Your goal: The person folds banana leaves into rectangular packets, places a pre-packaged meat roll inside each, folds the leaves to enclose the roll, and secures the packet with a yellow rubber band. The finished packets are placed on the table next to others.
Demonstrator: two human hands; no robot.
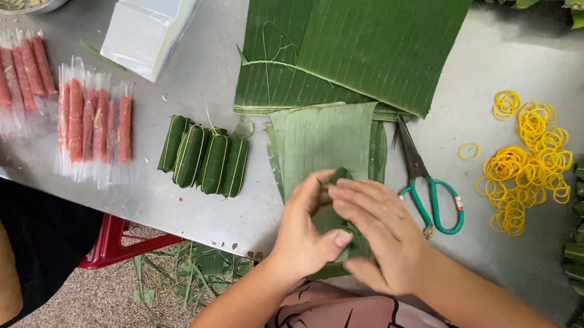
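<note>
Both hands, left hand (305, 234) and right hand (378, 232), are closing their grip around a green leaf-wrapped roll (342, 178), its long axis running away from the person.

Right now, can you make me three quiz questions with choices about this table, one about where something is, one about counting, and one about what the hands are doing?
1. Where are the scissors?
A. Between the leaf pile and the yellow bands
B. Inside the bowl
C. On the red stool

2. How many wrapped rolls lie just left of the leaf pile?
A. One
B. Four
C. Nine

3. What are the two hands doing?
A. Resting flat on the table
B. Holding the scissors
C. Pressed together around a folded leaf

Answers:
1. A, the green-handled scissors lie to the right of the leaves, beside the bands.
2. B, four green rolls lie side by side.
3. C, the left hand and right hand close on a folded leaf.
</note>
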